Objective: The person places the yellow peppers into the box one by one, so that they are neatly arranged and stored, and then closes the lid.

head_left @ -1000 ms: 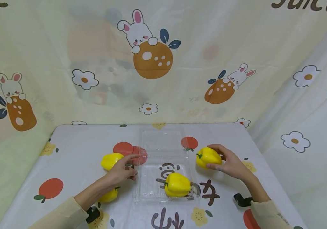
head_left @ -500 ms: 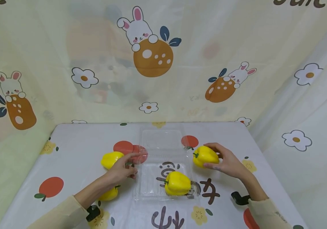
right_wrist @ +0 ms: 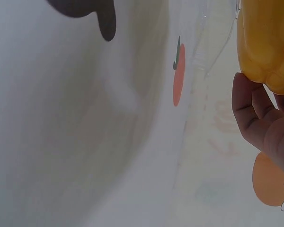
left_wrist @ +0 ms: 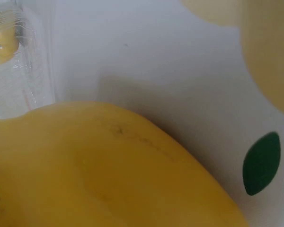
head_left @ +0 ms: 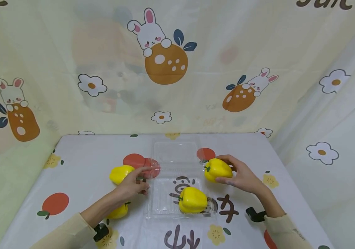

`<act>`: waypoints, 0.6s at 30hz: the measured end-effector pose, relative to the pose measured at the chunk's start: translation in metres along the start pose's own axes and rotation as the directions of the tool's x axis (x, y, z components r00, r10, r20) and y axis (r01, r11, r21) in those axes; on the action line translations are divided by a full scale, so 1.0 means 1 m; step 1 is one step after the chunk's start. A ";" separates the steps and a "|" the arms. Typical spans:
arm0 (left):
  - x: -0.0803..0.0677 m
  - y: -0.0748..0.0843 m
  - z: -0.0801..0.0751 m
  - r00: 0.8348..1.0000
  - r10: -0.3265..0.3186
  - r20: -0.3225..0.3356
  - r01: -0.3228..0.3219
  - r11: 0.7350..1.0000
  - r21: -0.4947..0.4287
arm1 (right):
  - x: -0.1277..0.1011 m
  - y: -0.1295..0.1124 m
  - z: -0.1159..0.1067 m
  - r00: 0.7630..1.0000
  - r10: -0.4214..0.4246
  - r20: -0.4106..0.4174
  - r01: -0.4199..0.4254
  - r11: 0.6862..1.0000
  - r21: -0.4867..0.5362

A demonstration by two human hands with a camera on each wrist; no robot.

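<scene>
Glossy yellow bell pepper (head_left: 217, 169), green stem pointing left, held in my right hand (head_left: 241, 176); fingers (head_left: 227, 180) curl around its right side, beside the clear clamshell tray (head_left: 165, 204).

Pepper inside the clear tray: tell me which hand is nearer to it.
Right. The right hand holds another pepper just above-right of it; the left hand is beyond the tray.

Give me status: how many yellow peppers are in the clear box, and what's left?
Done: one pepper lies in the clear clamshell box, whose lid is open. In hand: the right hand grips a second pepper at the box's right edge, not yet inside. Left: two peppers on the table by the left hand, which touches the box's left edge.
</scene>
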State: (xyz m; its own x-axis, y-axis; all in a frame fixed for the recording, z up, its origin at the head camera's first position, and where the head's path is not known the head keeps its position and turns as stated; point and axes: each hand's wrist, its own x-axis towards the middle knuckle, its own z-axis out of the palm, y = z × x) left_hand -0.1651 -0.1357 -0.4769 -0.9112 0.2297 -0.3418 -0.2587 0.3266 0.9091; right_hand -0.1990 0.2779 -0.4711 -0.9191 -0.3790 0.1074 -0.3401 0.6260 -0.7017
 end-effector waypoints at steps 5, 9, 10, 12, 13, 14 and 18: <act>0.000 0.000 -0.001 1.000 -0.008 0.006 0.008 1.000 -0.009 | 0.003 -0.003 0.004 1.000 -0.012 0.001 0.012 1.000 0.011; 0.000 0.000 -0.001 1.000 -0.004 0.012 0.004 1.000 -0.020 | 0.005 -0.004 0.007 1.000 -0.015 0.004 0.015 1.000 0.019; 0.000 0.000 -0.001 1.000 -0.001 0.014 0.001 1.000 -0.021 | 0.006 -0.004 0.007 1.000 -0.018 0.005 0.018 1.000 0.022; 0.000 0.000 -0.001 1.000 0.000 0.011 0.000 1.000 -0.019 | 0.007 -0.005 0.009 1.000 -0.023 0.008 0.023 0.999 0.024; 0.000 0.000 -0.001 1.000 0.000 0.010 0.000 1.000 -0.019 | 0.008 -0.006 0.010 1.000 -0.026 0.009 0.026 0.999 0.025; 0.000 0.000 -0.001 1.000 0.000 0.010 0.001 1.000 -0.016 | 0.009 -0.006 0.011 1.000 -0.028 0.010 0.028 0.999 0.027; -0.001 0.000 0.000 1.000 -0.005 0.000 0.005 1.000 -0.011 | 0.011 -0.008 0.014 0.999 -0.040 0.011 0.040 0.999 0.030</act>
State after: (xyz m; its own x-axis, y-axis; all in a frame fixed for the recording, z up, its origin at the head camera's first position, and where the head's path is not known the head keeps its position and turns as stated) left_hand -0.1643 -0.1364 -0.4764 -0.9098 0.2281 -0.3468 -0.2670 0.3180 0.9097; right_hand -0.2033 0.2595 -0.4738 -0.9024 -0.4116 0.1276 -0.3705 0.5897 -0.7176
